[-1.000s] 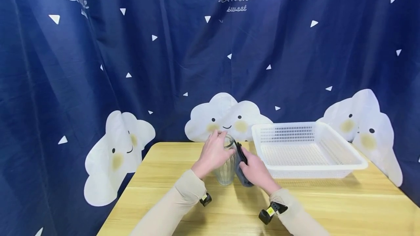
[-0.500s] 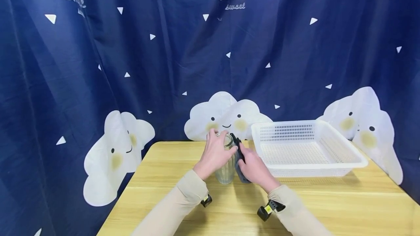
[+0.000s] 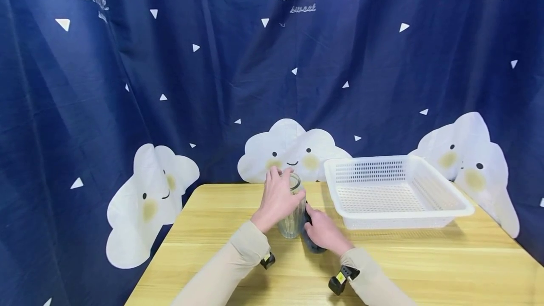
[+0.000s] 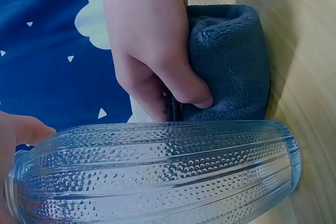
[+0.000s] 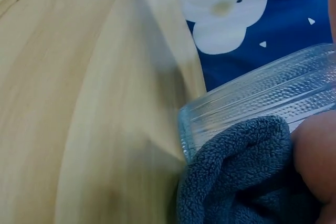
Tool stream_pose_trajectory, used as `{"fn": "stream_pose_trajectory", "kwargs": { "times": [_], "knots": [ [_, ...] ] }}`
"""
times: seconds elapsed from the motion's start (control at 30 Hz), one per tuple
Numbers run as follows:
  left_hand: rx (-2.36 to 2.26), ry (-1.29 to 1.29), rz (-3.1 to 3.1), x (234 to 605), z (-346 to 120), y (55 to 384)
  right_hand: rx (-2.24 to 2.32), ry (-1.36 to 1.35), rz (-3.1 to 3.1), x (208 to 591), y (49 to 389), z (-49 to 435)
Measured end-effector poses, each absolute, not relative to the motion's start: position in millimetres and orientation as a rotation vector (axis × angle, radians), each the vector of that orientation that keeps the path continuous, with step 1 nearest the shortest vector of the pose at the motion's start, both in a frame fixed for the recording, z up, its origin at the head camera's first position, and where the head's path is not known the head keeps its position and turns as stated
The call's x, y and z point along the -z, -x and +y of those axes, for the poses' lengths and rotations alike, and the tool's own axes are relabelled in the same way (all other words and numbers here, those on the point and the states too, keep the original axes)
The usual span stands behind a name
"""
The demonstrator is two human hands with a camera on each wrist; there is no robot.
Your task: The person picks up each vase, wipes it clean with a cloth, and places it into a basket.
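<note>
A clear ribbed glass vase [image 3: 291,225] stands upright on the table. My left hand [image 3: 278,201] holds it round the upper part, near the rim, fingers behind and thumb on the near right side. Its dimpled wall fills the lower part of the left wrist view. Just to the right, my right hand [image 3: 324,231] grips a dark grey plush cloth [image 4: 231,61] with a thin black part, mostly hidden under the fingers. In the right wrist view the thick folded cloth overlaps the vase's base; whether they touch I cannot tell.
A white perforated plastic basket [image 3: 399,218] stands on the wooden table [image 3: 212,230] at the back right. Behind the table hangs a dark blue curtain [image 3: 238,70] with clouds and triangles.
My right hand has moved down and nearer to me beside the vase, taking the cloth and its black part lower. The left hand and the vase hold nearly the same place.
</note>
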State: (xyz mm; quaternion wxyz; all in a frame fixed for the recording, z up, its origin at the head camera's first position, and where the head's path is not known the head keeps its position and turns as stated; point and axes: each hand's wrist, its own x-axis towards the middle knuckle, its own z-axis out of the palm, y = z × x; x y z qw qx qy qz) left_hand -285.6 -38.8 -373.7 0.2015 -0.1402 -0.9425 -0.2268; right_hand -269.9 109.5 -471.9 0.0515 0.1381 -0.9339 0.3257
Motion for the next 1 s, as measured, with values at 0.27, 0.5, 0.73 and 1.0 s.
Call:
{"fn": "stream_pose_trajectory", "kwargs": {
  "times": [0.27, 0.5, 0.73, 1.0],
  "knots": [
    [0.553, 0.334, -2.647, 377, -38, 286, -1.179, -0.381, -2.755, 448, 266, 115],
    [0.556, 0.379, -2.612, 378, -40, 289, -1.101, -0.401, -2.581, 409, 260, 123],
    [0.737, 0.358, -2.602, 375, -40, 291, -1.024, -0.42, -2.539, 405, 259, 121],
    [0.773, 0.345, -2.614, 378, -43, 290, -0.94, -0.422, -2.676, 443, 268, 114]
  ]
}}
